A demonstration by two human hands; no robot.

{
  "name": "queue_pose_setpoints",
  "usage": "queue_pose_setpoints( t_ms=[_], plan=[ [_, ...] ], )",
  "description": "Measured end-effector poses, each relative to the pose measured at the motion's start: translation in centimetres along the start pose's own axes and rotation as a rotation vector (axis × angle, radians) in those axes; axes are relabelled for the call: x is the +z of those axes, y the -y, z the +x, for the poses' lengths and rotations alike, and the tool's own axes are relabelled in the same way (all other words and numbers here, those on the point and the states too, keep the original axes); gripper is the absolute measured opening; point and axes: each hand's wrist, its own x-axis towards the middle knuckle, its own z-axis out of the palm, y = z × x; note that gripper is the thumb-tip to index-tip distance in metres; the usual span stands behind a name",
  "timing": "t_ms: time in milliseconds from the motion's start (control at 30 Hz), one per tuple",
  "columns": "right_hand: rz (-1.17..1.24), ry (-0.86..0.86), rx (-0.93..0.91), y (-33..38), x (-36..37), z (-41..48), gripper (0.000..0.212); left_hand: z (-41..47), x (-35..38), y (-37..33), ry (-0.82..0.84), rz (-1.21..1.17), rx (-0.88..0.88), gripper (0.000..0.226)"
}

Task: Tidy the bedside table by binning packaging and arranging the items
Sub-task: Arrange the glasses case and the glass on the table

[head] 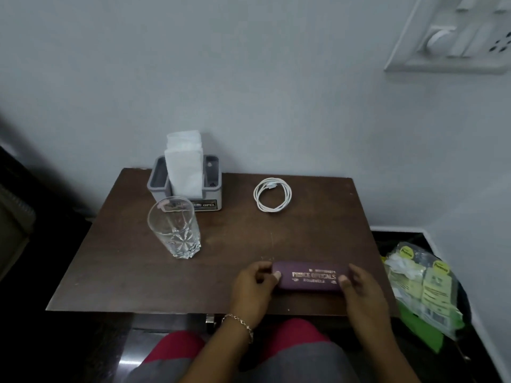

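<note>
While the left hand (255,280) and right hand (359,288) grip the purple spectacle case (311,276) by its nine and three o'clock ends, fingers curled round it, it lies flat at the table's (132,272) five o'clock. Best to square it with the front edge, keeping clear of the glass (174,228) towards ten o'clock.

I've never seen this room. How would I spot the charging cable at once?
Find the dark brown bedside table against the pale wall. On its far half, right of the grey tissue holder, lies the white cable. It is the only thin thing wound into a flat loop, lying apart from the glass and the purple case.
</note>
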Motion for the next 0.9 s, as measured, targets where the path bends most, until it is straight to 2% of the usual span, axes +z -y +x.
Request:
queue_pose_setpoints(
  t_ms=[100,333,900],
  plan=[
    [0.127,0.028,0.009,1.3,1.2,0.6,0.037,0.7,-1.0,-0.4,-0.101,-0.099,0.036,0.03],
    [0.144,0.04,-0.106,5.2,5.3,2.3,0.039,2.9,-3.4,-0.9,-0.298,-0.152,0.151,0.034],
    [0.126,0.006,-0.156,4.6,6.8,2.5,0.037,4.1,-3.0,0.2,-0.394,0.058,0.251,0.034]
  ],
)
